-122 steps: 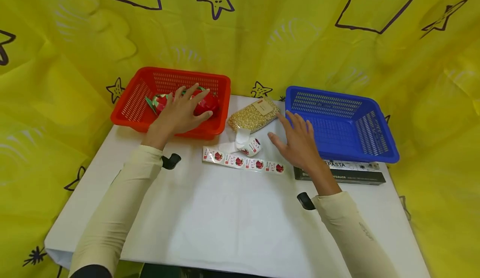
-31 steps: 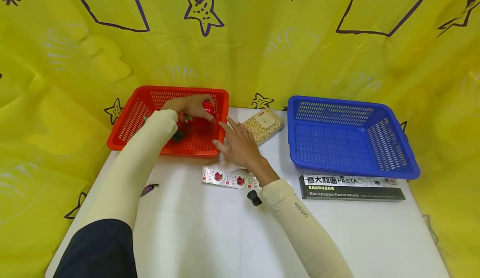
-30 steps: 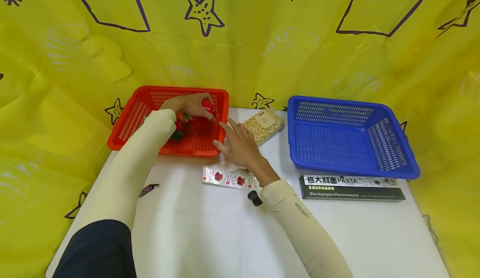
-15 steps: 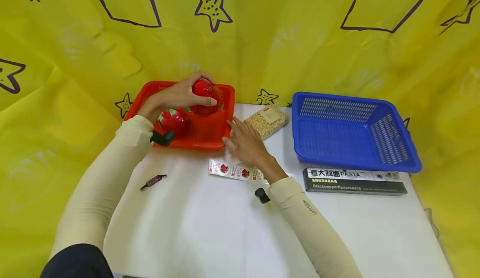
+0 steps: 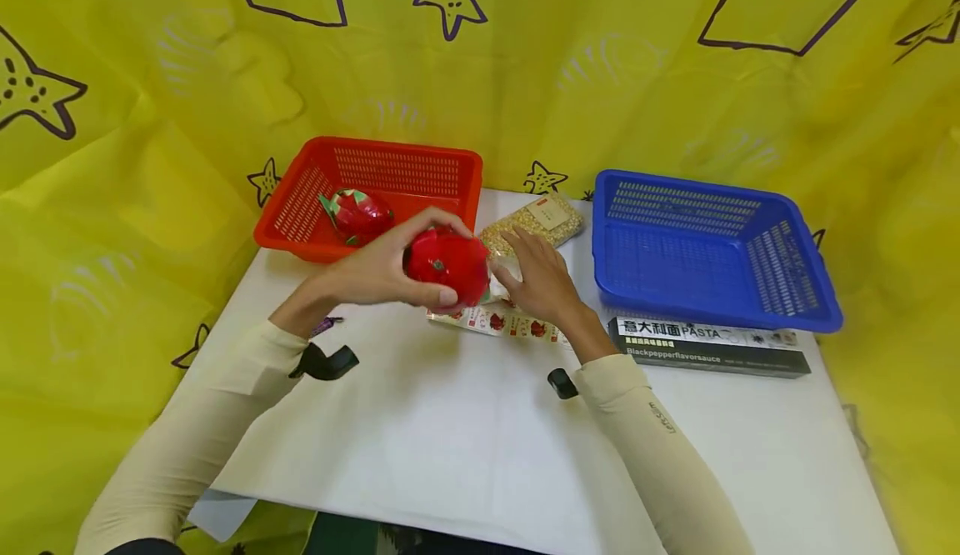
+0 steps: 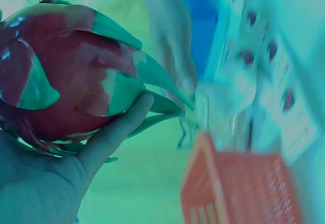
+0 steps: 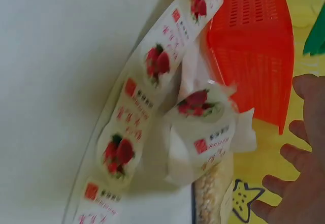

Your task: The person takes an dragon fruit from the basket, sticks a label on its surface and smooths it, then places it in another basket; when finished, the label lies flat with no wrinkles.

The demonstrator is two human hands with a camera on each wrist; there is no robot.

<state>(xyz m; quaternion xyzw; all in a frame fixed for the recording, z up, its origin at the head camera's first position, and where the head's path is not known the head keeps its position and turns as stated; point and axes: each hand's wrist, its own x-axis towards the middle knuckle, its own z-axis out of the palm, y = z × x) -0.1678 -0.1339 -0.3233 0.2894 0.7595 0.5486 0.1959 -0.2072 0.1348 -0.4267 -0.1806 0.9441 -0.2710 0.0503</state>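
My left hand (image 5: 375, 275) grips a red dragon fruit (image 5: 448, 265) above the table, in front of the red basket (image 5: 300, 248). In the left wrist view, the thumb lies along the fruit (image 6: 76, 76) with its green-tipped scales. A second dragon fruit (image 5: 362, 217) lies in the basket. My right hand (image 5: 546, 282) is held with fingers spread and nothing in them, just right of the held fruit. Under both hands lies a strip of dragon fruit stickers (image 5: 497, 322). In the right wrist view, its loosely curled roll (image 7: 205, 132) shows beside the strip.
A bag of yellow kernels (image 5: 510, 226) lies between the red basket and a blue basket (image 5: 600, 247). Along the blue basket's front edge is a pasta box (image 5: 712, 355). A small purple-wrapped item (image 5: 324, 326) is partly hidden behind the left wrist. A yellow patterned curtain (image 5: 525, 80) hangs behind the table.
My left hand has lifted the dragon fruit out of the red basket and brought it forward and right. My right hand has moved right, away from the basket's edge.
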